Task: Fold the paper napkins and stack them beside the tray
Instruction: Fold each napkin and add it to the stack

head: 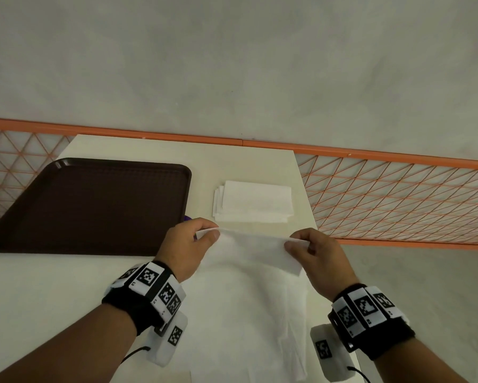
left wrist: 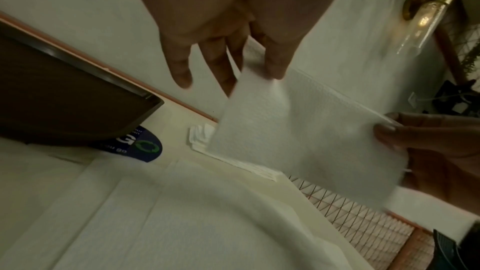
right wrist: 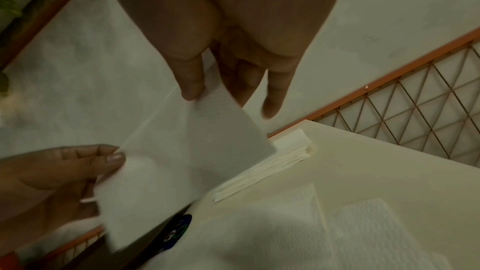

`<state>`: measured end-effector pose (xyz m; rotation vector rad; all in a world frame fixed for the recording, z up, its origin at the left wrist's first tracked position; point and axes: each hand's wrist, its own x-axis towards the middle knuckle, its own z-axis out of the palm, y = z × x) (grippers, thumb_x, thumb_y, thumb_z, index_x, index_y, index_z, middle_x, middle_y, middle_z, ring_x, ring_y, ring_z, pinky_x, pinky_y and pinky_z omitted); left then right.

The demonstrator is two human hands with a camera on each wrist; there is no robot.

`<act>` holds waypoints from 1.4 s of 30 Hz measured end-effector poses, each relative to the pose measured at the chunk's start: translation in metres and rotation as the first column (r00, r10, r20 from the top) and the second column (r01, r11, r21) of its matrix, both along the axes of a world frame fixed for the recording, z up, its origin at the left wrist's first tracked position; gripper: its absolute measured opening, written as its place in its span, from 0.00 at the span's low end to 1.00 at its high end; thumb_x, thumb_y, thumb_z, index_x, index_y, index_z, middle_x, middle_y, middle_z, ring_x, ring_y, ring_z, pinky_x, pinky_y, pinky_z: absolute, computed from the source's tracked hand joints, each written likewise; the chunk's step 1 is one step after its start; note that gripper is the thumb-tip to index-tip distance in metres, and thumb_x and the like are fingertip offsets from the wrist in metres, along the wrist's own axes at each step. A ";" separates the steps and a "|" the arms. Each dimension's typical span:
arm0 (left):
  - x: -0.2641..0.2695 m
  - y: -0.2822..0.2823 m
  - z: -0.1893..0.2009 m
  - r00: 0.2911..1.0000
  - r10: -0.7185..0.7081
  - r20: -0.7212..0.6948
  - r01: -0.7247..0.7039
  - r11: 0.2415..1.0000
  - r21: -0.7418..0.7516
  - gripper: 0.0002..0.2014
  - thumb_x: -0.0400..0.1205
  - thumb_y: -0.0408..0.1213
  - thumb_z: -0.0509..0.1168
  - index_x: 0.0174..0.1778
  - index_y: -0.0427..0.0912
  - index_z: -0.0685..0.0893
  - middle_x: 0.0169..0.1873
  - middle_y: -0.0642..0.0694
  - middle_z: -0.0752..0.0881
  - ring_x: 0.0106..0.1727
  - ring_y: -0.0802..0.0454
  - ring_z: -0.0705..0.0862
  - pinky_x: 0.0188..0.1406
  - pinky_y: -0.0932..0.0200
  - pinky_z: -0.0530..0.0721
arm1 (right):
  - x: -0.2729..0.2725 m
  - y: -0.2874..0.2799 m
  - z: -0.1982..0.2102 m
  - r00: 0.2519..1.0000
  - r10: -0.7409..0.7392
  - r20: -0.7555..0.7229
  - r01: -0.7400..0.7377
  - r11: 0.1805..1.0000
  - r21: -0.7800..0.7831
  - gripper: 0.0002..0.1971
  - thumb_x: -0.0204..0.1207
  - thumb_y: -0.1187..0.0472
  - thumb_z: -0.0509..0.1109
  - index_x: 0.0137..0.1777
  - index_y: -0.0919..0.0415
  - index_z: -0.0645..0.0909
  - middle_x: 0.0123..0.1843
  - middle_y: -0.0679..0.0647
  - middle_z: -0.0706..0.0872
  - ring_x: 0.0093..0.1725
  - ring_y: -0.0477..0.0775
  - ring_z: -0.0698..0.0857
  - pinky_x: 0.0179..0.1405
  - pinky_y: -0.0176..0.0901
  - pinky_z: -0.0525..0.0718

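White folded napkin (head: 255,248) hangs above the table, pinched at its ends by the left hand (head: 189,246) and right hand (head: 319,254). Its long axis runs left-right; the stack (head: 253,201) beside the tray (head: 91,205) lies just beyond, equally near both hands.

Black wristbands (head: 138,305) carry white square-coded tags, white camera boxes (head: 167,341), cables.

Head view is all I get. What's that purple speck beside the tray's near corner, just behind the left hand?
Observer: A dark blue sticker with a green arrows logo, stuck to the table, partly under the tray.
Operator: Is the held napkin one layer?
Observer: The left wrist view shows doubled layers along the held napkin's far edge.
Operator: Anything on the wall?
Observer: A lit glass lamp with brass fittings, seen from the left wrist.
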<state>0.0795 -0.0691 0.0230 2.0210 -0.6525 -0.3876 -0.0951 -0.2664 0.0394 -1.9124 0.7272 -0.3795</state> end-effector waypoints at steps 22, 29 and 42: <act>-0.070 -0.007 -0.065 0.893 -0.449 0.018 0.363 0.745 0.559 0.26 0.89 0.48 0.47 0.84 0.45 0.56 0.85 0.49 0.51 0.85 0.53 0.48 0.83 0.54 0.48 | -0.001 0.063 -0.074 0.721 0.235 -0.652 -0.527 0.797 -0.295 0.28 0.88 0.52 0.48 0.86 0.55 0.48 0.88 0.49 0.46 0.86 0.51 0.43 0.84 0.57 0.43; -0.078 0.015 -0.089 0.872 -0.487 -0.057 0.330 0.497 0.802 0.47 0.64 0.70 0.18 0.77 0.47 0.25 0.75 0.51 0.20 0.75 0.54 0.21 0.79 0.37 0.31 | -0.030 0.059 -0.102 0.479 0.193 -0.857 -0.673 0.707 -0.217 0.35 0.78 0.32 0.31 0.82 0.44 0.26 0.79 0.44 0.20 0.80 0.55 0.23 0.73 0.74 0.27; -0.080 0.014 -0.090 0.897 -0.435 -0.082 0.312 0.489 0.814 0.48 0.58 0.68 0.17 0.72 0.43 0.21 0.72 0.50 0.18 0.73 0.53 0.20 0.78 0.35 0.32 | 0.008 0.036 -0.069 0.569 0.198 -0.798 -0.696 0.633 -0.339 0.21 0.80 0.42 0.60 0.68 0.51 0.72 0.66 0.49 0.78 0.65 0.56 0.75 0.67 0.54 0.69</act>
